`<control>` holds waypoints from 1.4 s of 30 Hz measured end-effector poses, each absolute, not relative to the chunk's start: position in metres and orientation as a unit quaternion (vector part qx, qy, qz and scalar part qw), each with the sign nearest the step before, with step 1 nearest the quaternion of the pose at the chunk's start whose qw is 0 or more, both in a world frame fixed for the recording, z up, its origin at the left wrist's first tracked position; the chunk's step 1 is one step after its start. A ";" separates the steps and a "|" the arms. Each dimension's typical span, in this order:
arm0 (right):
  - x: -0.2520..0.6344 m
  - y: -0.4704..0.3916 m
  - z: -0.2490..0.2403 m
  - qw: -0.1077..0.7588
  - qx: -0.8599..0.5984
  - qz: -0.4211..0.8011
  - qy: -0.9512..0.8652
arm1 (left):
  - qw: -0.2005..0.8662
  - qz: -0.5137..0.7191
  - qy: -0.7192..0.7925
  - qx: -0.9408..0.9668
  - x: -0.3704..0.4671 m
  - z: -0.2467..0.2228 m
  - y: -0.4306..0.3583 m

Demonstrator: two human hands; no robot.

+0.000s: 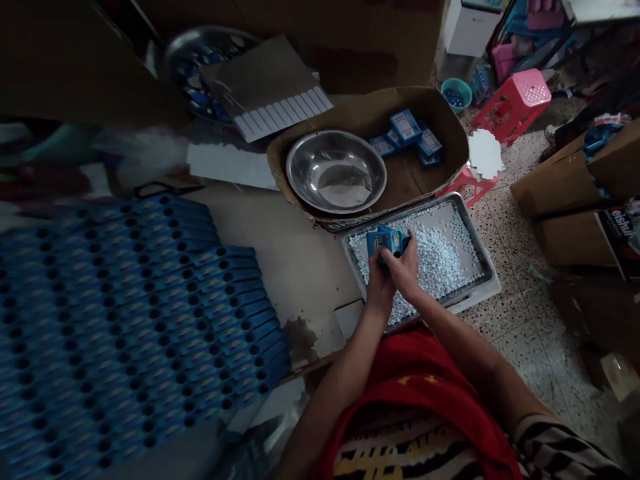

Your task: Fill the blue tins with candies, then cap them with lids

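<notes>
A small blue printed box (379, 241) is held up over a metal tray (481, 248) of small white pellets (440, 263). My left hand (381, 279) grips the box from below and from the left. My right hand (407, 270) closes round its right side, with the thumb near a dark round hole. Whether this is one box or two pressed together, I cannot tell. Just beyond the tray sits an open cardboard box (425, 181) containing several blue boxes (406, 125) and a shiny metal bowl (336, 143).
Rows of blue boxes with dark holes (150, 320) fill the left side. A cardboard sheet (265, 80) leans over a metal basin (175, 50) at the back. Right of the tray stand pink stools (533, 90), a teal bowl (467, 92) and cartons (560, 177).
</notes>
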State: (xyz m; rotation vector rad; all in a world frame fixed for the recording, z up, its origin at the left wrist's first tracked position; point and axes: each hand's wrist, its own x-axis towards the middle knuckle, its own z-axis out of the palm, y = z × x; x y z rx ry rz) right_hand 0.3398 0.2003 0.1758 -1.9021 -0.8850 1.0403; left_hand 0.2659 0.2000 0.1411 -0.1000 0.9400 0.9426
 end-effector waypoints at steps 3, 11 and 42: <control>0.371 0.209 0.174 0.359 -0.708 0.420 -0.439 | 0.727 0.458 0.511 0.013 0.236 0.147 0.194; 0.419 0.238 0.219 0.168 -0.489 0.521 -0.679 | 0.741 0.351 0.416 0.394 0.188 0.184 0.234; 0.460 0.118 0.096 0.324 -0.731 0.344 -0.492 | 0.654 0.357 0.603 0.285 0.204 0.126 0.188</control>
